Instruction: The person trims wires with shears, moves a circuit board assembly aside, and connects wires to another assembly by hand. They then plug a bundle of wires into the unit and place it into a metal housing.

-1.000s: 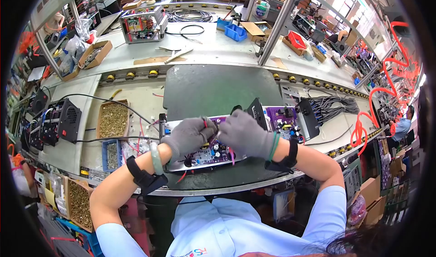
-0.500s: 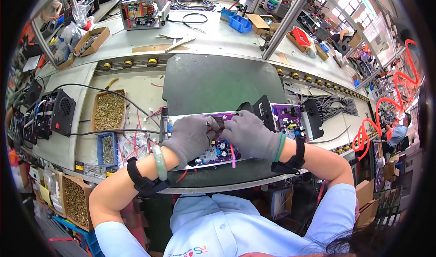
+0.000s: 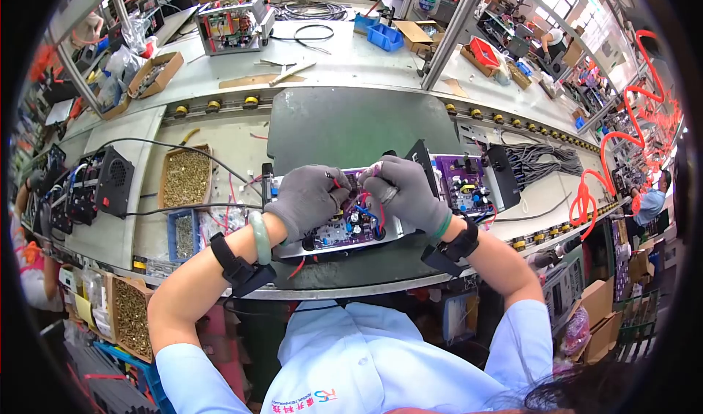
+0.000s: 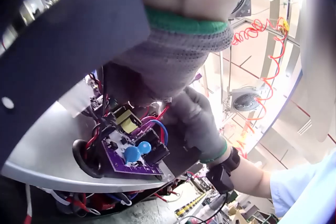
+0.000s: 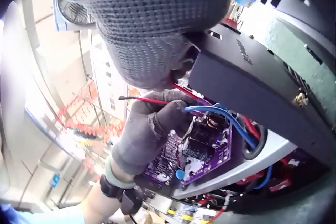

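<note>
Both hands wear grey gloves and meet over a purple circuit board (image 3: 356, 231) in a metal chassis. My left hand (image 3: 309, 200) pinches wires at the board's upper edge; in the right wrist view a blue wire (image 5: 231, 116) and a dark-tipped red wire (image 5: 144, 99) run to its fingertips. Close beside it, my right hand (image 3: 411, 198) has its fingers curled round a red wire, partly hidden by the glove. The left wrist view shows blue round components (image 4: 133, 153) on the board under the hands. A black panel (image 5: 247, 77) stands next to the right hand.
Left of the chassis are a box of brass-coloured screws (image 3: 186, 180), a blue bin (image 3: 182, 235) and black units (image 3: 102, 183). A second purple board (image 3: 464, 183) and bundled grey cables (image 3: 545, 161) lie right. Beyond the hands is a dark mat (image 3: 359, 125).
The head view has shifted slightly. Both hands stay over the board, fingers still close together. The pink-ended wire that hung below the right hand no longer shows there.
</note>
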Action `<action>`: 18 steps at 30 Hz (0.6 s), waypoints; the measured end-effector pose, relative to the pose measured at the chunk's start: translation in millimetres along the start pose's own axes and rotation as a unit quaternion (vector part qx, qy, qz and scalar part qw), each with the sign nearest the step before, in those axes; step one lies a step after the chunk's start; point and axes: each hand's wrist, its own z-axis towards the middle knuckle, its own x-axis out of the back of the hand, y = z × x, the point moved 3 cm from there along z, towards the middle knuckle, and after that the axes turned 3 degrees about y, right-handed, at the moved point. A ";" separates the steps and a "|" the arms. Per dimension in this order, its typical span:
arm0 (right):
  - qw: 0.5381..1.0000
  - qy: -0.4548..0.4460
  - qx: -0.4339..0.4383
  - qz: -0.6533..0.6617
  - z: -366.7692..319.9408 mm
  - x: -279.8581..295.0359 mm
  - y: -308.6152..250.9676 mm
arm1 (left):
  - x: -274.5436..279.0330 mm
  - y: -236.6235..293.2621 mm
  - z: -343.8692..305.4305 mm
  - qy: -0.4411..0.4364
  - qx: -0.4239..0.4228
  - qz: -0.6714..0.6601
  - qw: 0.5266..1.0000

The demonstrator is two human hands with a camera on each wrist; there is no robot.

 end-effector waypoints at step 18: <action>0.994 0.097 0.046 0.028 -3.9 4.6 -1.7 | -7.6 -21.4 13.5 -0.115 0.081 -0.107 0.984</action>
